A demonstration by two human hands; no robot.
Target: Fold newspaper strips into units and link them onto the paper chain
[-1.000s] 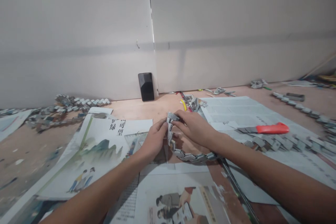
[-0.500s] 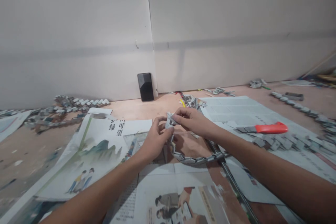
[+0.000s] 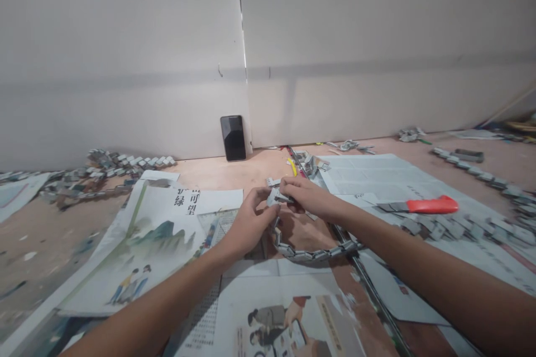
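Note:
Between my two hands is the end of a folded-paper chain [image 3: 312, 255], made of small interlocked grey-white links. My left hand [image 3: 256, 213] pinches this end between thumb and fingers. My right hand [image 3: 304, 194] has its fingers closed on a small folded paper strip at the same end, just right of the left thumb. From the left hand the chain hangs down, curves right across the table and passes under my right forearm. The fingertips partly cover the end links, so how the strip sits in them cannot be made out.
A red-handled utility knife [image 3: 433, 205] lies on newspaper sheets [image 3: 368, 170] at right, beside another paper chain [image 3: 464, 228]. A phone [image 3: 233, 138] leans on the white wall panel. More woven chain [image 3: 125, 164] is piled at back left. An illustrated page [image 3: 154, 251] lies left.
My right hand has shifted slightly down and right, its fingers more curled over the strip at the chain's end. My left hand stays nearly in place.

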